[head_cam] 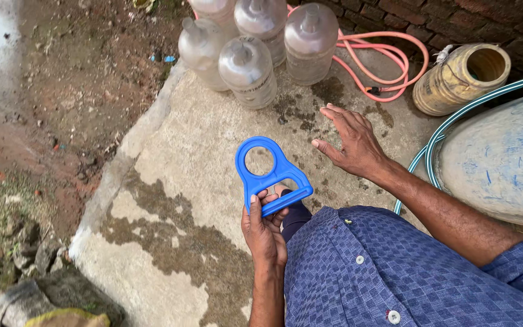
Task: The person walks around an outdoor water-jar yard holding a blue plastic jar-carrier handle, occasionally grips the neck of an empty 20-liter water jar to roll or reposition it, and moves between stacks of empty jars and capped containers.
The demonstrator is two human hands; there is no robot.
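Note:
My left hand point(264, 227) grips the bar end of a blue plastic bottle-carrying handle point(269, 172), whose round ring points away from me over the concrete slab. My right hand point(349, 139) hovers open, fingers spread, to the right of the handle and holds nothing. Several large clear water bottles point(249, 69) stand in a cluster at the far edge of the slab, beyond both hands. My blue checked shirt fills the lower right.
The wet concrete slab point(201, 139) borders muddy ground point(62, 91) on the left. A coiled pink hose point(388, 57) and a tan cylindrical container point(461, 79) lie by the brick wall. A big grey drum point(503, 157) with a green hose point(455, 121) stands at right. Stones lie at bottom left.

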